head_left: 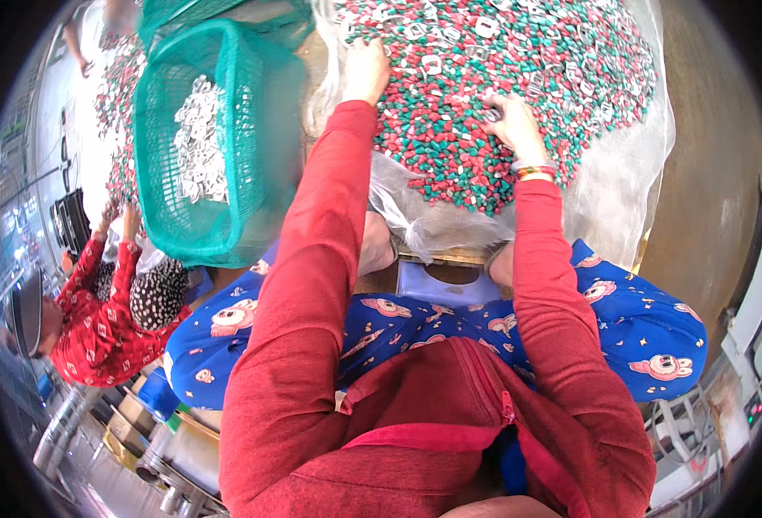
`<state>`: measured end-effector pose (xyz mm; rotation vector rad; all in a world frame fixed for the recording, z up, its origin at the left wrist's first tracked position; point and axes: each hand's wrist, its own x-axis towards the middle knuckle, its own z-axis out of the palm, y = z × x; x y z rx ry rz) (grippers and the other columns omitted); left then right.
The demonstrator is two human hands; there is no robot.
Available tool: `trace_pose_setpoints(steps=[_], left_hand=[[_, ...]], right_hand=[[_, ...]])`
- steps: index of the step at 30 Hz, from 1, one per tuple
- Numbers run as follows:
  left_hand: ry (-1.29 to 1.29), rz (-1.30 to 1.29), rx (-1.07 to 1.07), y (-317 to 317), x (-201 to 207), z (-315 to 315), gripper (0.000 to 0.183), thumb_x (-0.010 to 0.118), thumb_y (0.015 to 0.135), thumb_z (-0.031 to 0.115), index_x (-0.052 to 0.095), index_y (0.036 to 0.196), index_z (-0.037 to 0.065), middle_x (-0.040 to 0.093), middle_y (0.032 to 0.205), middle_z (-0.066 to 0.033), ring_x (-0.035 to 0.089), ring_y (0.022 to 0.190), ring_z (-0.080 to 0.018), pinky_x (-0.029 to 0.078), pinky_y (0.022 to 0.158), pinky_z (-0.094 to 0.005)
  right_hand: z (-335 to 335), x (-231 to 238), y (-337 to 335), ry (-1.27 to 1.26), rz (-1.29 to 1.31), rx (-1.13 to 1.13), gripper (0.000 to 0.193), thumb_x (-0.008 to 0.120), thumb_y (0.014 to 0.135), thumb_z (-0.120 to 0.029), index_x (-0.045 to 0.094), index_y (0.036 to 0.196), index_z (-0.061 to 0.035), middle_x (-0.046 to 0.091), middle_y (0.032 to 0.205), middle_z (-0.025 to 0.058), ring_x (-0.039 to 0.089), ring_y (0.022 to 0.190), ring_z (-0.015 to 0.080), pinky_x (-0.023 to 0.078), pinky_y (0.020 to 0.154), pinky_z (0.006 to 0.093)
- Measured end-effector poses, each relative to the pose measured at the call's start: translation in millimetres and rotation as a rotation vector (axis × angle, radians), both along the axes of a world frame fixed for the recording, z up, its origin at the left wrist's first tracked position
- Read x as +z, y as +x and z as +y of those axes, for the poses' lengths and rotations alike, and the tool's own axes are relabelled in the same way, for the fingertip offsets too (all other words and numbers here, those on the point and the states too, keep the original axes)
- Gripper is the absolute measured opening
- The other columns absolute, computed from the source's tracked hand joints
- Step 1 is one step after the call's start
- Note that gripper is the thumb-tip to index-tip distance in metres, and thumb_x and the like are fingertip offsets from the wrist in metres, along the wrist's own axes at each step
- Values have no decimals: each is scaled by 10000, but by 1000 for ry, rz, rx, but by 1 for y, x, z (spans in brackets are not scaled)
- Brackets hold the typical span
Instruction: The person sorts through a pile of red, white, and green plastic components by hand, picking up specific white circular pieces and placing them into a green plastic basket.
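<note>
Clear pieces (486, 27) are apparently being picked by hand from a heap of red and green bits (450, 160).
The right hand (516, 129) pinches a small greyish piece (491, 114) between its fingers over the heap's near part; the left hand (366, 76) is at the heap's left edge, and I cannot tell whether its fingers grasp anything. The next move probably calls for lifting the pinched piece clear of the bits. Counted: one pale sheet (623, 168) under this heap, one green basket (236, 112) to its left; clear pieces and bits are too many to count.

Lone wide fisheye view from the head, steeply downward, close.
</note>
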<state>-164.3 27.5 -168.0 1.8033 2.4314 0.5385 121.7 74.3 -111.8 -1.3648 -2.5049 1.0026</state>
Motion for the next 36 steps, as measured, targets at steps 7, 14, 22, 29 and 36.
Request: trace_pose_setpoints(steps=[7, 14, 22, 29, 36], left_hand=[[-169, -520, -62, 47, 48, -1, 193, 638, 773, 180, 637, 896, 31, 643, 697, -124, 621, 599, -212, 490, 612, -319], [-102, -191, -158, 54, 29, 21, 491, 670, 739, 376, 579, 1090, 44, 617, 909, -174, 577, 916, -285, 458, 817, -376], [-412, -423, -164, 90, 22, 24, 342, 667, 681, 260, 629, 916, 14, 643, 829, -179, 628, 824, -296, 488, 755, -367], [-185, 220, -361, 62, 19, -13, 265, 664, 710, 251, 599, 817, 17, 622, 759, -157, 612, 725, -293, 478, 690, -381], [-335, -474, -241, 54, 78, -11, 278, 638, 762, 178, 537, 978, 34, 633, 794, -125, 615, 748, -238, 458, 692, -354]], right_hand=[[12, -10, 11, -435, 261, -345, 225, 676, 734, -211, 667, 879, -39, 655, 722, 88, 602, 626, 133, 450, 581, 284], [6, 36, -5, -426, 355, -427, 217, 715, 700, -132, 560, 751, 11, 618, 679, 78, 599, 572, 113, 480, 471, 240], [16, 25, 2, -551, 727, -516, 157, 526, 766, 3, 372, 786, -22, 519, 639, 76, 557, 478, 152, 478, 419, 275], [78, 28, -52, -547, 691, -318, 301, 432, 849, -123, 547, 1122, -73, 517, 745, 26, 504, 619, 73, 500, 570, 244], [60, -23, -62, 230, -151, -28, 236, 486, 804, -184, 505, 1009, -69, 600, 866, 208, 599, 829, 361, 472, 739, 472]])
